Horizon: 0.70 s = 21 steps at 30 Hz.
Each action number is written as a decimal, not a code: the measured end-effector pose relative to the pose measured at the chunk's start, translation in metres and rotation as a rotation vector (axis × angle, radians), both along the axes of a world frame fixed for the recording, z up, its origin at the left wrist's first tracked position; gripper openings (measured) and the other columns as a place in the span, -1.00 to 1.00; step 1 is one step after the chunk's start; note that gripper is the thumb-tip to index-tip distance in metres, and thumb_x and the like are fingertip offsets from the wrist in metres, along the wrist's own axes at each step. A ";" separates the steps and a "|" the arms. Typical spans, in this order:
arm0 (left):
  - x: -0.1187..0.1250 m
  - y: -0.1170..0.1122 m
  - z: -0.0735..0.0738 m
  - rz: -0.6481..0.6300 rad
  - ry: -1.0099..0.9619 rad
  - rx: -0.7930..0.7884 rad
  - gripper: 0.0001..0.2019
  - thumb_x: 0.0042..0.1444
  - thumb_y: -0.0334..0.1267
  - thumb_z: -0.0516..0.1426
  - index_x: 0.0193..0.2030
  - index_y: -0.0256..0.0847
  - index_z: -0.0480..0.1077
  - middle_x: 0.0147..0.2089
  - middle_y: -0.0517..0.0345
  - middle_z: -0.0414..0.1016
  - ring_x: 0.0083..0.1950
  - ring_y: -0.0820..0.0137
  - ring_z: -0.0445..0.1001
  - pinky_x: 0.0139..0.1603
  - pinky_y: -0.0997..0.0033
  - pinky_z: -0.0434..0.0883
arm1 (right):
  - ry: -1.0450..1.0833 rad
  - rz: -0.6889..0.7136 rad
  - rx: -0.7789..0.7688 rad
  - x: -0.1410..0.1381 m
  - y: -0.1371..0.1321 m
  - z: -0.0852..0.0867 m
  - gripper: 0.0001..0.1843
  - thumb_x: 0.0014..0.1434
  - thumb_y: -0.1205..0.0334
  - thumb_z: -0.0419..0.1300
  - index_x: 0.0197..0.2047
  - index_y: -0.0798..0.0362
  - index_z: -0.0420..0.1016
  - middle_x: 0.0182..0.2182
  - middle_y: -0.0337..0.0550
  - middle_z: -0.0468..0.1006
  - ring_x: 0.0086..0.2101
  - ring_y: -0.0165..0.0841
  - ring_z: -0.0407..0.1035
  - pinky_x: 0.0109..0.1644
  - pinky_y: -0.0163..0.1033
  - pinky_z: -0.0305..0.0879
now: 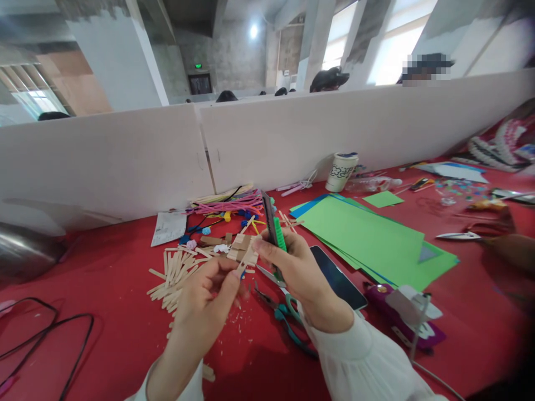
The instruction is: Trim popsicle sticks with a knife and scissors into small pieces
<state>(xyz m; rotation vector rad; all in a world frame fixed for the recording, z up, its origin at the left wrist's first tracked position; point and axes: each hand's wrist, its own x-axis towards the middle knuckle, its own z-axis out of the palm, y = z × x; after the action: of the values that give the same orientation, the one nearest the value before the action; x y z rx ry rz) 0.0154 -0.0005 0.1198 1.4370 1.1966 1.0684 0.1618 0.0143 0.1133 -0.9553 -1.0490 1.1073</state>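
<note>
The left hand (204,295) pinches a wooden craft stick (247,258) while the right hand (307,273) (thumb by the stick) grips a green utility knife (280,234).

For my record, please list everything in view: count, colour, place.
Craft sticks: many, pale, centre-left
Pinched stick: one, pale, centre
Hand tool: one, green and dark, centre
Pipe cleaners: many, mostly pink, back
Pliers: one, teal-handled, front
Scissors: one, silver-bladed, centre
Paper sheets: several, mostly green, right
Smartphone: one, dark, right
Lidded cup: one, white, right
Bottle: one, clear, right
Device: one, purple, right
Cables: count unclear, black, left
Panels: two, white, back
Table: one, red, beneath
Heads: several, dark-topped, back
Left hand: one, bare, centre
Right hand: one, bare, centre
</note>
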 end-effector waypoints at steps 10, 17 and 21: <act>-0.002 0.007 -0.005 -0.071 0.178 0.098 -0.82 -0.01 -0.22 0.10 -0.55 -0.24 0.37 -0.61 0.29 0.34 -0.56 0.56 0.23 -0.53 0.60 0.20 | -0.281 0.151 0.113 0.001 -0.007 0.004 -0.81 0.01 0.18 0.17 -0.51 0.06 0.25 -0.60 -0.34 0.19 -0.54 -0.50 0.09 -0.46 -0.34 0.09; -0.007 0.005 -0.005 0.008 0.333 0.324 -0.80 0.08 -0.17 0.06 -0.43 -0.20 0.43 -0.51 0.26 0.47 -0.45 0.48 0.40 -0.41 0.54 0.28 | -0.329 0.084 0.110 0.013 -0.006 0.001 -0.84 0.06 0.17 0.15 -0.46 0.06 0.32 -0.58 -0.34 0.25 -0.54 -0.50 0.10 -0.45 -0.35 0.10; -0.009 0.003 -0.005 0.173 0.399 0.443 -0.70 0.15 -0.18 0.00 -0.57 -0.19 0.30 -0.65 0.33 0.27 -0.58 0.54 0.23 -0.51 0.53 0.19 | -0.268 0.025 0.149 0.017 -0.003 -0.001 -0.83 0.06 0.16 0.14 -0.49 0.05 0.33 -0.60 -0.33 0.29 -0.55 -0.51 0.13 -0.48 -0.36 0.11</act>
<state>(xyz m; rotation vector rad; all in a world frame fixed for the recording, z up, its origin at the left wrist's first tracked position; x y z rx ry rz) 0.0061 0.0028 0.1153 1.9865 1.4443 1.2577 0.1789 0.0112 0.1127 -0.9905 -1.3451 0.9224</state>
